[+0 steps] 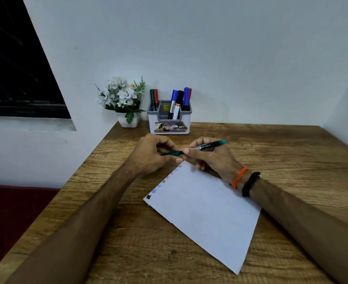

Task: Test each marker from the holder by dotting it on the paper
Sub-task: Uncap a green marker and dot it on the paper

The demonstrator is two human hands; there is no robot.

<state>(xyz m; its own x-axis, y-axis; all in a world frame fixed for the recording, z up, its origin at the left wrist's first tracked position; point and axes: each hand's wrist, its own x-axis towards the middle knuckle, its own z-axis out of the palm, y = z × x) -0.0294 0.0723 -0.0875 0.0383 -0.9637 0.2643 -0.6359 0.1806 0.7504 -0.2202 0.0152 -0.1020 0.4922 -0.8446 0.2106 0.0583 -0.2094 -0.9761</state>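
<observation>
Wood desk [271, 152]; hands [181, 154] grip marker [207, 145].

Dim, even indoor light; soft shadows; wide-angle bending at edges; perhaps slightly soft.

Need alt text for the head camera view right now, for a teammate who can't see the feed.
Over a wooden table, the person's left hand grips a green cap at the tip of a green-ended black marker held by the right hand. A white sheet of paper below carries coloured test dots along its left edge. A white-and-grey holder of markers stands by the wall.
</observation>
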